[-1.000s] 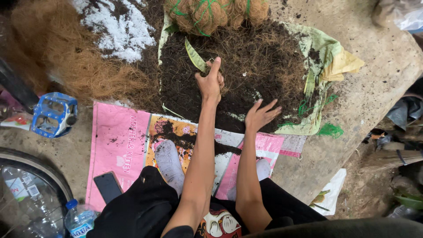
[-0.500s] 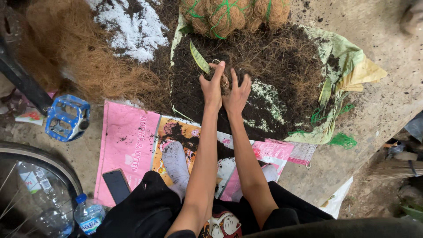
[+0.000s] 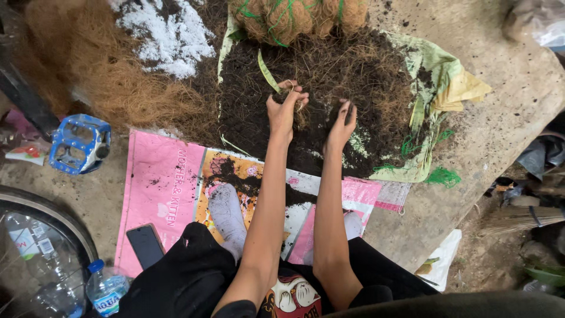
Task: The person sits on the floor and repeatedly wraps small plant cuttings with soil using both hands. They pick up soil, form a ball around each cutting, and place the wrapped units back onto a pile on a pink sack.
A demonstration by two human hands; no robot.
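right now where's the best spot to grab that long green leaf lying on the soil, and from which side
Probably the lower end of the green leaf, coming from the near side. That end lies bare on the dark soil pile just beyond the left hand, while its far end runs up toward the netted fibre bundles. It lies flat and thin, so a fingertip pinch suits it.

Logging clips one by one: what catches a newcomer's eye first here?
Two bare arms reach up the middle: the left hand pinches a tuft of fibres, the right hand digs into the dark soil pile. A pink sheet lies below left, with a blue pedal at far left.
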